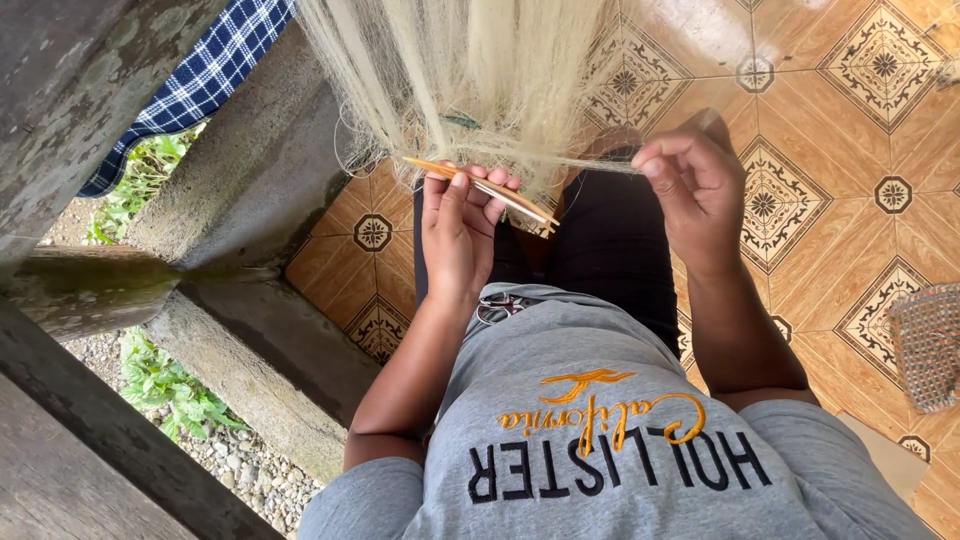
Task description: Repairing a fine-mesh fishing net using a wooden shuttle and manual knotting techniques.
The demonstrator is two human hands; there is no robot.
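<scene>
A pale, fine fishing net (pixel 470 70) hangs down in front of me. My left hand (pixel 458 235) grips a thin wooden netting needle (pixel 485 187), which lies slanted across my fingers at the net's lower edge. To the right, my right hand (pixel 697 190) is closed, pinching a strand at the net's edge (pixel 600 165) between thumb and fingers. Both hands are held above my lap in dark trousers (pixel 610 250), below which my grey printed shirt (pixel 600 430) fills the view.
A mossy concrete railing and post (pixel 240 200) stand to the left, with a blue checked cloth (pixel 200 80) draped over them. Orange patterned floor tiles (pixel 830 130) spread to the right. A woven mat piece (pixel 930 345) lies at the right edge. Gravel and weeds (pixel 190 400) show beyond the railing.
</scene>
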